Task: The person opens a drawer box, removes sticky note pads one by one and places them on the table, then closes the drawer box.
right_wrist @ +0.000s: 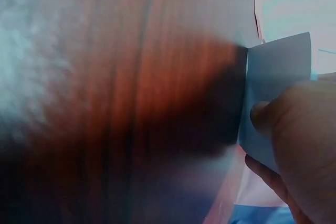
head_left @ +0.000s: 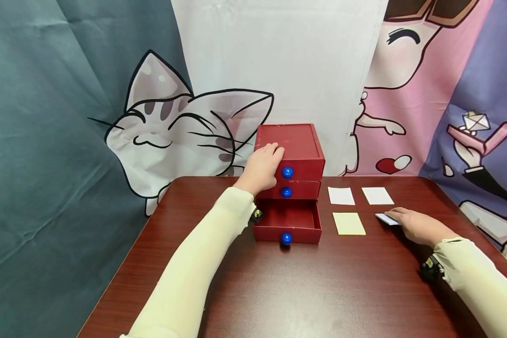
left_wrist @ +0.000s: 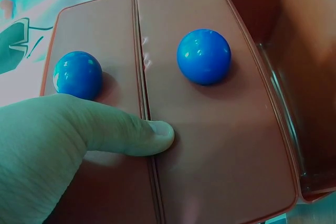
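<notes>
A red drawer cabinet (head_left: 293, 141) with blue round knobs stands at the back of the table. Its bottom drawer (head_left: 287, 234) is pulled out, and no contents show inside; the two above are closed. My left hand (head_left: 262, 166) holds the cabinet at its front left corner, fingers on the top. In the left wrist view the thumb (left_wrist: 157, 137) presses the front at the seam between the upper drawers; the other fingers are hidden there. At the right, my right hand (head_left: 418, 226) pinches a pale square paper note (right_wrist: 275, 66), tilted at the tabletop with the thumb on its face.
Two white square notes (head_left: 341, 196) (head_left: 378, 195) and a pale yellow note (head_left: 349, 223) lie between the cabinet and my right hand. The dark brown table (head_left: 304, 291) ends at printed cloth (head_left: 279, 56) behind.
</notes>
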The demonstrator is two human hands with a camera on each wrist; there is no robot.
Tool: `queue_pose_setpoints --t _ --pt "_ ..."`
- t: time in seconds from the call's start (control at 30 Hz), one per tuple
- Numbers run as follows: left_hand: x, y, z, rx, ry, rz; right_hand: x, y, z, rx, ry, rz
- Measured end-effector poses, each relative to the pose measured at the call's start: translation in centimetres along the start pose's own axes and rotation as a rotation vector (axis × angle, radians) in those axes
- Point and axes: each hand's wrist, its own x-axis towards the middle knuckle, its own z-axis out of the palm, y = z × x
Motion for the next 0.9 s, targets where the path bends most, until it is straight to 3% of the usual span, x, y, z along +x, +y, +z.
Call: queue_pose_setpoints --t 0.33,0.9 --pt "-0.1 0.0 0.0 -0.004 0.014 0.003 -0.2 -1.4 0.4 0.092 -0.226 0.187" --pt "0.0 0.0 -0.1 0.013 -0.014 -0.013 0.0 -1.3 0.6 0.238 -0.207 0.281"
